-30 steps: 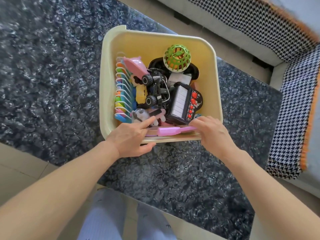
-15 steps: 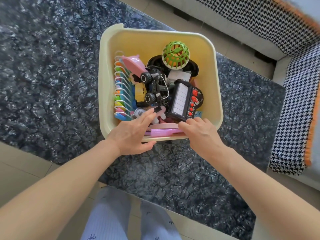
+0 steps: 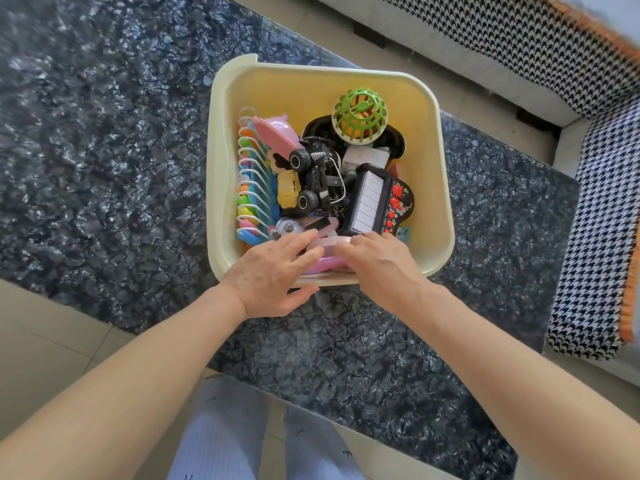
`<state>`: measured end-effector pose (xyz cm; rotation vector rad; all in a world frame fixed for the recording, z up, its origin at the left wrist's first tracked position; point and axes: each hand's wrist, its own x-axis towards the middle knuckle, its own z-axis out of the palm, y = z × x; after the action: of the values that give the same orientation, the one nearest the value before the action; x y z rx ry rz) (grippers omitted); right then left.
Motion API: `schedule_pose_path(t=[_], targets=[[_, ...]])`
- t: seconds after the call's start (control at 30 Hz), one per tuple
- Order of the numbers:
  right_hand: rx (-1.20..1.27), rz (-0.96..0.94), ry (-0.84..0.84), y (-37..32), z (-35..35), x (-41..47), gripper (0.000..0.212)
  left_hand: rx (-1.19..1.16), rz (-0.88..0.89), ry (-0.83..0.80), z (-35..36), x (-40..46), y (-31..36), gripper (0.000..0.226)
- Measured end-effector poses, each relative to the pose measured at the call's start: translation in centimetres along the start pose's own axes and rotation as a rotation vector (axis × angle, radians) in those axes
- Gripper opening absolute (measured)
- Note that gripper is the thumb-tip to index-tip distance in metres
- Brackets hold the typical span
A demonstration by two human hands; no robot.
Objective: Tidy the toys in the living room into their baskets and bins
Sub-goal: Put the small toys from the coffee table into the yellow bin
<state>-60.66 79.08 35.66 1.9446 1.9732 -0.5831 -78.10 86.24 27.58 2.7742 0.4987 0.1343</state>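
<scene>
We are looking down at a living room in a home. A dark, shiny rug (image 3: 104, 168) is lying on a pale tiled floor (image 3: 45, 341). A sofa (image 3: 433, 46) is sitting along the far side, and a black-and-white checked cover (image 3: 602, 220) with orange trim is hanging over it. A yellow bin (image 3: 429, 133) full of toys is sitting on the rug.

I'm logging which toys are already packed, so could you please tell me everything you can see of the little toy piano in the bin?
The toy piano is glossy black plastic, with a row of white keys and red buttons and red decoration on its curved right side. It lies tilted among the toys in the yellow bin, leaning against the black monster truck. Its near end meets the fingertips of the right hand.
</scene>
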Motion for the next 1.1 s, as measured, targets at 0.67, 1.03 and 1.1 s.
schedule_pose_path(t=[0.67,1.03,1.1], targets=[[0.745,0.553,0.282,0.4,4.8,-0.2,0.064,-0.019,-0.019,-0.011,-0.2,0.0,0.1,0.057],[0.439,0.736,0.078,0.4,4.1,3.6,0.077,-0.031,-0.008,0.041,0.0,-0.1,0.0,0.056],[0.475,0.707,0.114,0.3,4.3,3.0,0.074,-0.036,-0.022,0.047,-0.1,0.0,0.0,0.056]])
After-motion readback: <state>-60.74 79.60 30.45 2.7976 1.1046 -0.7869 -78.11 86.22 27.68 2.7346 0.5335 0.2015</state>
